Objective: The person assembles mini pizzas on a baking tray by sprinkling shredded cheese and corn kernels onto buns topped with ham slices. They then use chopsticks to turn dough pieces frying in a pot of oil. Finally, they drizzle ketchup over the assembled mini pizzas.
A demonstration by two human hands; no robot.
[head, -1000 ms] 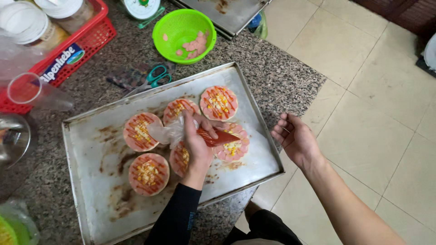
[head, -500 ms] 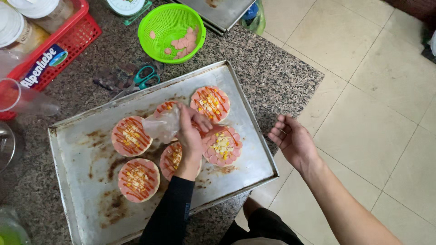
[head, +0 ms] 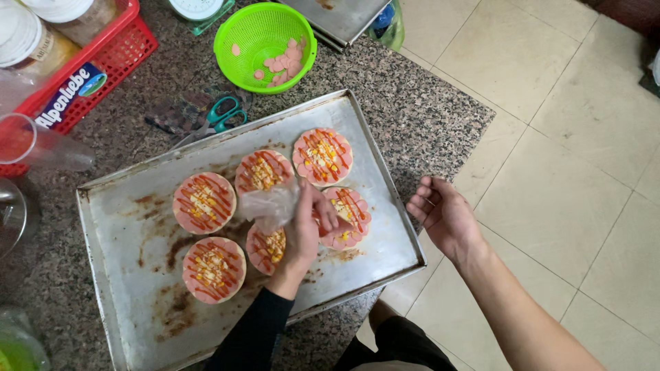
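Observation:
Several small round pizzas, topped with pink sausage, corn and red sauce lines, lie on a stained metal baking tray (head: 137, 233). My left hand (head: 306, 227), in a black sleeve, is closed on a clear plastic sauce bag (head: 271, 205). It hovers between the right pizza (head: 354, 213) and the lower middle pizza (head: 267, 249), and the bag's tip is hidden under my fingers. My right hand (head: 447, 216) hangs open and empty just off the tray's right edge, palm up.
A green colander (head: 265, 31) with pink sausage slices stands behind the tray on the granite counter (head: 426, 117). Teal-handled scissors (head: 223, 113), a red basket (head: 96, 62) with lidded jars and a clear cup (head: 41, 148) are at the left. Tiled floor lies to the right.
My left hand has drawn the sauce bag from over the right pizza toward the lower middle one. My right hand stays open beside the tray. The view has shifted slightly.

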